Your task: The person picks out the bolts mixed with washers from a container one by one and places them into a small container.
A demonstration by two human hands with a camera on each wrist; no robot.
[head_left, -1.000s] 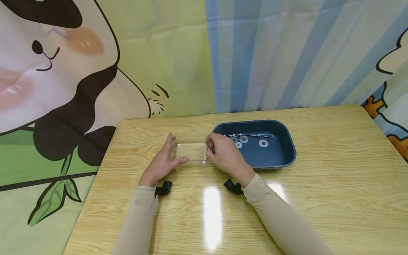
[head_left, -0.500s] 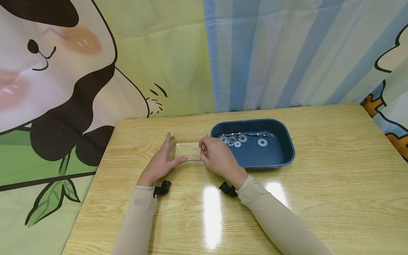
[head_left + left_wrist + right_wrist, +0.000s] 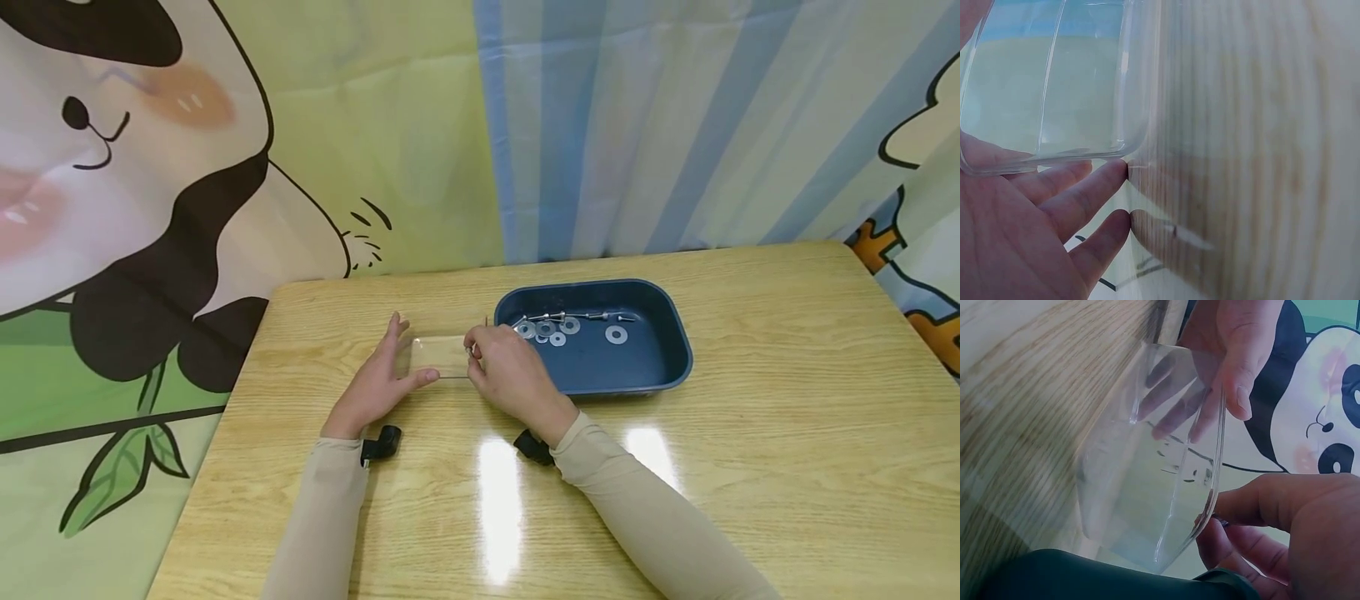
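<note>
A clear plastic box (image 3: 438, 357) stands on the wooden table, left of the blue tray. Around its left end lies my left hand (image 3: 377, 383), fingers stretched along the far side and thumb at the near side. In the left wrist view, fingertips touch the tabletop beside the box (image 3: 1079, 100). My right hand (image 3: 516, 371) is at the box's right end, thumb and forefinger pinching a small metal piece (image 3: 469, 351). Its kind is mostly hidden by the fingers. In the right wrist view, those fingers meet at the rim of the box (image 3: 1141, 481).
The blue tray (image 3: 622, 367) sits right behind my right hand. Inside lie several flat washers (image 3: 616, 335) and a row of screws (image 3: 558, 317) along its far wall. A printed curtain (image 3: 420, 167) hangs behind the table's far edge.
My right hand has moved left, from between tray and box to over the box's right end, uncovering more washers. The left hand stays at the box's left side.
</note>
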